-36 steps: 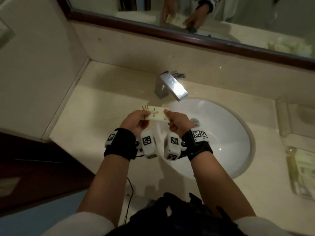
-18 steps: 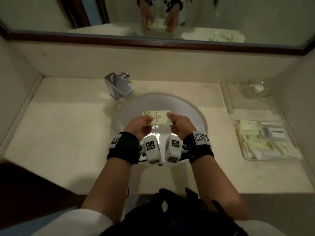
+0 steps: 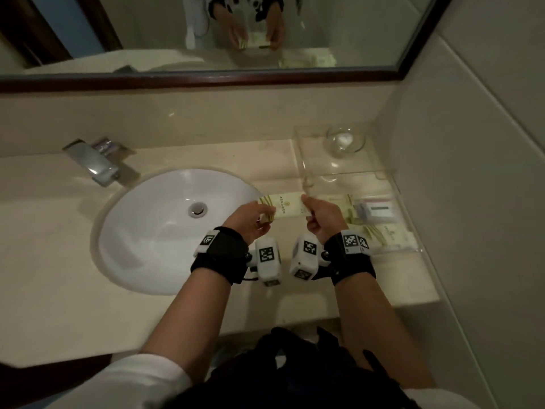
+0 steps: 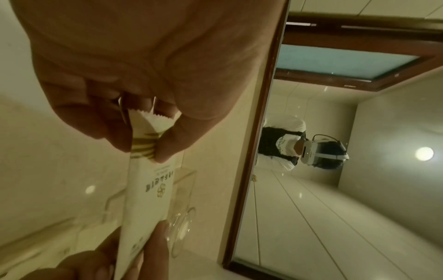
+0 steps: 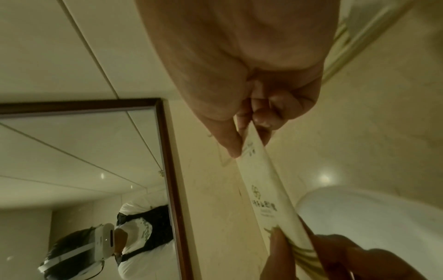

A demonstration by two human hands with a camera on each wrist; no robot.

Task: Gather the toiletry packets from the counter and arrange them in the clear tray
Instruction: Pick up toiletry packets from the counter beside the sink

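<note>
the left hand [image 3: 250, 218] pinches one short end of a stack of flat cream paper packets [image 3: 287, 208], thumb on one face and curled fingers on the other, right on the olive-gold stripes printed at that end; the left wrist view shows a saw-tooth crimped edge poking up between the fingers [image 4: 95, 121]. the right hand [image 3: 323, 218] pinches the opposite short end the same narrow way, thumb pressed flat against the printed face and the other fingers folded tight behind it. the packets are thin, matte and rectangular, with a small round emblem and a line of dark characters in the middle of the top face, and they are held level in the air between the two hands, above the counter [image 3: 59, 276] just beside the right rim of the sink [image 3: 153, 231] and at the left edge of the clear tray [image 3: 413, 246]. the tray is a shallow, glossy, transparent rectangle against the right wall, already holding more cream packets [image 3: 386, 234] and a small white box [image 3: 377, 210]. behind it sits a second clear tray [image 3: 298, 149] with a round glass dish [image 3: 345, 140]. the sink is a smooth white oval bowl with a metal drain [image 3: 197, 208], the faucet [image 3: 91, 163] a blocky chrome piece, the counter polished beige stone, and a dark-wood-framed mirror [image 3: 206, 81] runs along the back.
</note>
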